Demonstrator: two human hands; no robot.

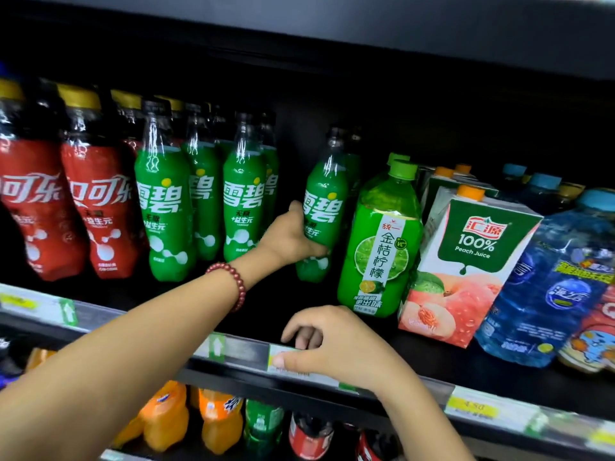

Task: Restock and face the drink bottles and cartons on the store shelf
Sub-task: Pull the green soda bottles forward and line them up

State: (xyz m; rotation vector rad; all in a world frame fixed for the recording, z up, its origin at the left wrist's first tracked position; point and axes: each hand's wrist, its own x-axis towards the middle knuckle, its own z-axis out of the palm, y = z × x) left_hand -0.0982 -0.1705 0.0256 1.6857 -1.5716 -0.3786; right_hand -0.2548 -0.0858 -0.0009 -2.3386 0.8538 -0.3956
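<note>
Left hand, a red bead bracelet on its wrist, reaches into the shelf and wraps its fingers round the lower half of a green soda bottle. That bottle stands upright, a little back from the front edge, label outward, just beside the lime drink bottle and apart from the green bottle row nearer the left end. A dark gap lies between the two. Right hand rests on the front edge of the shelf, fingers loosely curled, thumb pressed on the price strip; it holds no bottle. Further toward the right end stand a peach juice carton and blue bottles; red cola bottles fill the left end. Orange soda bottles show on the shelf below.

The step in hand looks like facing: moving the stray green bottle to its own kind. Next it likely needs sliding left across the gap, closing up against the row, kept upright with its label to the front edge, without knocking its neighbour.
</note>
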